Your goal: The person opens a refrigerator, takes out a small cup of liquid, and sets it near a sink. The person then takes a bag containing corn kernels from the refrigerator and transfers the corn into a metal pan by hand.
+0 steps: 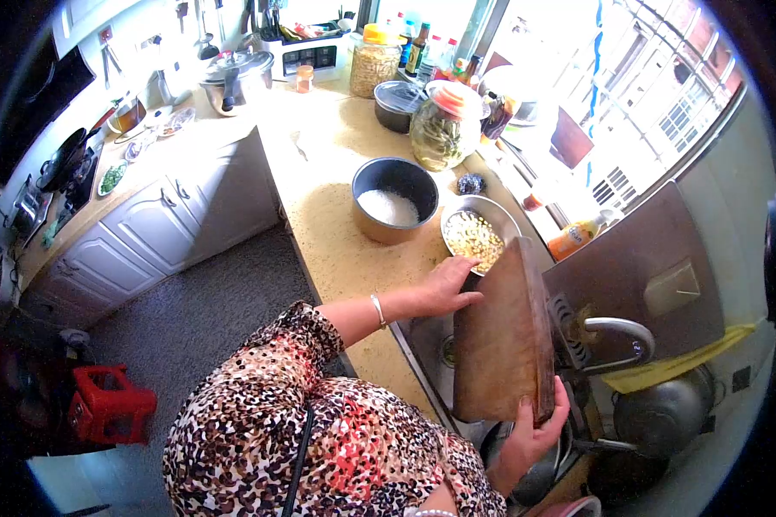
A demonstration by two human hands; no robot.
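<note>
a: any writing readable back there?

b: none i could make out. the bottles (418, 47) by the window had labels, but too small and blurred to read, and the orange-capped bottle (575, 237) on the sill showed no legible brand either.

a: where was the cutting board (502, 332)?

b: held tilted over the sink (431, 340), its upper end touching the rim of the metal bowl of yellowish bits (477, 235). the left hand (447, 286) lay on the board's upper left edge, fingers stretched out and pressed together flat along it. the right hand (535, 431) gripped the lower end, thumb on the face, fingers curled behind the edge.

a: and the edges around it?

b: the dark pot of white rice (394, 200) stood just beside the bowl, near the counter (336, 233) front edge. the faucet (616, 332) curved just right of the board. a big jar with an orange lid (446, 125) sat behind, well apart from the hands.

a: open room?

b: a bare stretch of counter ran left of the pot, and the floor (207, 302) beside the cabinets lay open.
</note>
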